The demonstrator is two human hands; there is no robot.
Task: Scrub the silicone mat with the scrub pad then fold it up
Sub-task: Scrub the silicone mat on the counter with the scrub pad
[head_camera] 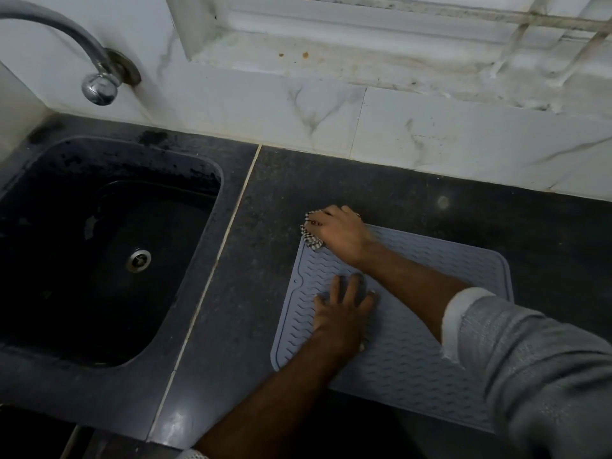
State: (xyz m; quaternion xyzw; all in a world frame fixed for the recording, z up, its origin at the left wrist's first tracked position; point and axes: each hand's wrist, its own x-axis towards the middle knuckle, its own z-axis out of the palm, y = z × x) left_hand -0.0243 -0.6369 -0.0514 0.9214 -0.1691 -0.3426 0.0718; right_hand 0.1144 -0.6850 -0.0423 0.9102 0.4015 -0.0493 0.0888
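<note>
Right hand (341, 235) grips the checkered scrub pad (311, 235) at the far left corner of the grey silicone mat (407, 369), which lies flat on the dark countertop (397, 190); left hand (344, 306) presses it, fingers spread.

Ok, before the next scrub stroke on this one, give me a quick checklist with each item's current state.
1. Right hand has the scrub pad: ok, fingers curled over it at the mat's far left corner.
2. Left hand steadies the silicone mat: ok, fingers spread flat on it.
3. Mat lies flat and unfolded on the counter: ok.
4. Pad touches the mat: ok, though it partly overhangs the corner.
5. Mat wet or soapy: cannot tell.
6. Whole mat already scrubbed, ready to fold: cannot tell.
</note>
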